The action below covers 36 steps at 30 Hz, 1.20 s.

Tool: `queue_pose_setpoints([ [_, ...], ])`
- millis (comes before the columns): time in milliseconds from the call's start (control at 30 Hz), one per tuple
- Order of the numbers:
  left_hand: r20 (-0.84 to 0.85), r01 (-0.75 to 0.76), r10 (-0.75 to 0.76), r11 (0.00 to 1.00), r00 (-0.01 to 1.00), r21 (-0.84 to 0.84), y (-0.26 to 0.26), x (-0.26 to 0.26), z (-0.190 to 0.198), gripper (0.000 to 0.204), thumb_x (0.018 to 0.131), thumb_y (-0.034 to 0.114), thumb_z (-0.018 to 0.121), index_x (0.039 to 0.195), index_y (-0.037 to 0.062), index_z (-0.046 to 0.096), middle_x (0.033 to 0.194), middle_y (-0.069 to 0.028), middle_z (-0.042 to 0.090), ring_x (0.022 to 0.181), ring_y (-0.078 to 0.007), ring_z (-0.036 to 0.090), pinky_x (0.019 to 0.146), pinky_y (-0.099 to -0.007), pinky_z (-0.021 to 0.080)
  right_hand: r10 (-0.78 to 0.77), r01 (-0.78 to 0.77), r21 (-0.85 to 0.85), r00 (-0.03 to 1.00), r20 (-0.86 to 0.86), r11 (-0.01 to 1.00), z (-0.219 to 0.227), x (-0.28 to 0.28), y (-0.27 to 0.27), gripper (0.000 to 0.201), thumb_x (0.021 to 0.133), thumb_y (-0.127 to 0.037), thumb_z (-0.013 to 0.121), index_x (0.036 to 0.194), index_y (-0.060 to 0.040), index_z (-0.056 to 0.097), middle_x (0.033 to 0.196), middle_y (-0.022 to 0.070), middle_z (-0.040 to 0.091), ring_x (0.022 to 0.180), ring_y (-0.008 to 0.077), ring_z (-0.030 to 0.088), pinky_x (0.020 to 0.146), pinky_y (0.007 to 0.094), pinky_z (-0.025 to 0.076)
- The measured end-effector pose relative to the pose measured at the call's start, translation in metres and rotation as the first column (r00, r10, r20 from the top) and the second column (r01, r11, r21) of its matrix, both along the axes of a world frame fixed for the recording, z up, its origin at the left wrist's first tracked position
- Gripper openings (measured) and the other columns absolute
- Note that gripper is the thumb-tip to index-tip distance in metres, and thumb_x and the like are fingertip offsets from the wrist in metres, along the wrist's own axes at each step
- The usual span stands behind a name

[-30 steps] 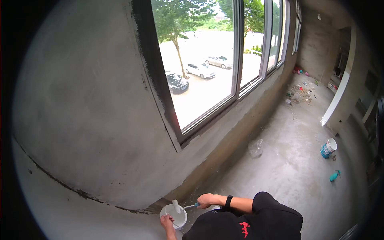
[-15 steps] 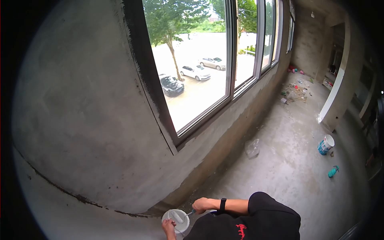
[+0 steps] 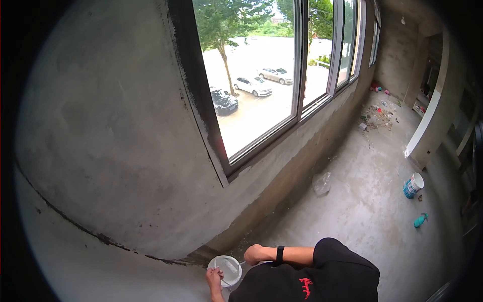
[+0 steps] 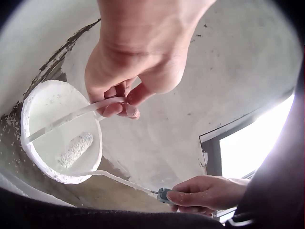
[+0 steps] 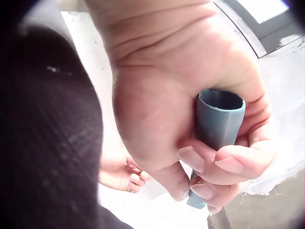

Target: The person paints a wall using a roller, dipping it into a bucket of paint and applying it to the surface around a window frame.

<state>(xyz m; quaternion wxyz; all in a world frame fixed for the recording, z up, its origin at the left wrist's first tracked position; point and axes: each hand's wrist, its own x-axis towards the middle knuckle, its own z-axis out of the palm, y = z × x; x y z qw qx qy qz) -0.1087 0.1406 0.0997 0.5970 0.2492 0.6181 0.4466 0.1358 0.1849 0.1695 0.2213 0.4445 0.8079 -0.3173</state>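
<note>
A white bucket (image 4: 28, 157) holds whitish liquid, and a paint roller (image 4: 76, 150) lies in it. The left hand (image 4: 138, 62) pinches the bucket's white handle (image 4: 71, 116) between thumb and fingers, above the rim. The right hand (image 5: 190, 95) has its fingers curled round the roller's blue-green grip (image 5: 220, 124), whose hollow end shows. From that grip a thin coated rod runs over the bucket's rim to the roller. In the head view the left hand (image 3: 215, 278) is at the bucket's near left side and the right hand (image 3: 254, 254) is to its right.
A grey plastered wall (image 3: 110, 131) with a dark-framed window (image 3: 297, 118) rises in front. On the floor to the right are a clear plastic bag (image 3: 321, 184), a blue and white bucket (image 3: 413, 185) and a teal bottle (image 3: 420, 220). Debris (image 3: 377, 117) lies farther back.
Since a second ago the roller has gone from standing up at the bucket's rim to lying lower inside it. The right hand has moved slightly; the left still pinches the handle.
</note>
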Motion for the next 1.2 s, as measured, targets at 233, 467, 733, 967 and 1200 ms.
queue_pose_setpoints([
  [233, 0.063, 0.061, -0.065, 0.996, 0.996, 0.067, -0.004, -0.003, 0.01, 0.011, 0.09, 0.012, 0.053, 0.082, 0.005, 0.05, 0.065, -0.0072, 0.055, 0.043, -0.0119, 0.048, 0.036, -0.0223, 0.034, 0.024, -0.019, 0.03, 0.982, -0.19, 0.999, 0.012, 0.0, -0.01, 0.025, 0.078, -0.017, 0.057, 0.09, 0.0008, 0.069, 0.095, 0.02, 0.069, 0.092, 0.0356, 0.067, 0.075, 0.0464, 0.053],
  [467, 0.162, 0.023, -0.039, 0.995, 0.986, 0.1, -0.005, 0.006, 0.046, 0.013, 0.092, 0.017, 0.054, 0.087, 0.0048, 0.055, 0.067, -0.0068, 0.056, 0.04, -0.0106, 0.047, 0.033, -0.02, 0.029, 0.064, -0.019, 0.181, 0.967, -0.248, 0.983, 0.008, 0.001, -0.009, 0.023, 0.08, -0.016, 0.053, 0.09, 0.0029, 0.062, 0.084, 0.0218, 0.067, 0.083, 0.0382, 0.066, 0.07, 0.047, 0.053],
  [733, 0.173, 0.033, -0.052, 0.993, 0.984, 0.111, -0.005, 0.01, 0.054, 0.015, 0.093, 0.018, 0.054, 0.091, 0.0034, 0.056, 0.067, -0.0071, 0.056, 0.039, -0.0102, 0.045, 0.034, -0.0201, 0.03, 0.018, 0.06, 0.306, 0.97, -0.244, 0.95, -0.002, -0.002, -0.01, 0.02, 0.079, -0.016, 0.054, 0.087, -0.0006, 0.062, 0.076, 0.0177, 0.068, 0.073, 0.0353, 0.068, 0.061, 0.046, 0.053],
  [967, 0.17, 0.052, -0.078, 0.987, 0.982, 0.15, 0.0, 0.007, 0.054, 0.016, 0.094, 0.017, 0.054, 0.09, 0.0021, 0.056, 0.064, -0.006, 0.054, 0.038, -0.0095, 0.041, 0.034, -0.0205, 0.03, -0.073, 0.169, 0.394, 0.966, -0.248, 0.904, 0.002, -0.01, -0.013, 0.012, 0.072, -0.015, 0.061, 0.076, -0.007, 0.069, 0.076, 0.0145, 0.069, 0.072, 0.0305, 0.069, 0.06, 0.0415, 0.054],
  [1200, 0.048, 0.087, -0.098, 0.978, 0.994, 0.191, 0.007, 0.002, 0.064, 0.02, 0.094, 0.017, 0.052, 0.076, 0.0093, 0.05, 0.06, 0.0008, 0.048, 0.043, -0.0054, 0.041, 0.038, -0.0206, 0.031, 0.031, 0.13, 0.568, 0.964, -0.264, 0.813, -0.014, -0.014, -0.011, 0.014, 0.072, -0.023, 0.06, 0.072, -0.01, 0.067, 0.07, 0.0133, 0.067, 0.066, 0.0297, 0.068, 0.059, 0.041, 0.053],
])
